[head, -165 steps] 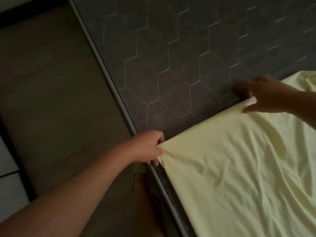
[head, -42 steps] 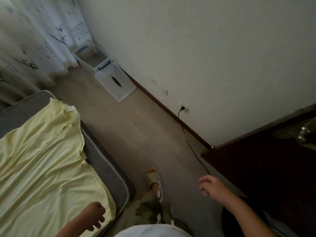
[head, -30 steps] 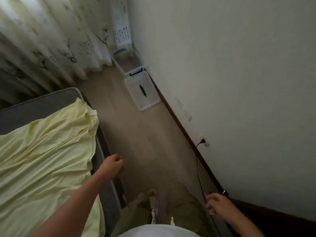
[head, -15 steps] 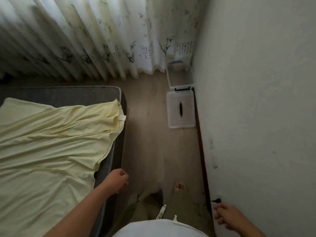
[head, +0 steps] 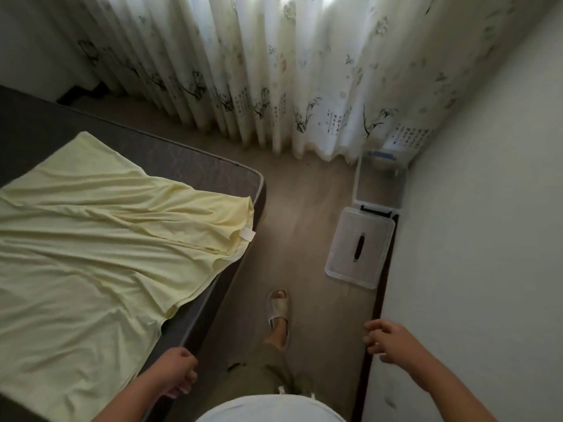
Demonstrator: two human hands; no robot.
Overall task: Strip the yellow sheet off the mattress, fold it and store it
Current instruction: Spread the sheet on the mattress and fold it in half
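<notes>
Head-worn camera looks steeply down over mattress (head: 182, 159) corner and floor (head: 304, 226), toward curtains (head: 274, 71).

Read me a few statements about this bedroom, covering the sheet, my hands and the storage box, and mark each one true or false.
1. The yellow sheet lies spread on the mattress. True.
2. The right hand grips the sheet. False: it holds nothing and is out over the floor near the wall.
3. The lid is closed on the storage box. False: it lies on the floor beside the open box.
4. A white tag shows at the sheet's corner. True.
5. The left hand holds a folded bundle. False: its fingers are curled on nothing, by the mattress edge.
</notes>
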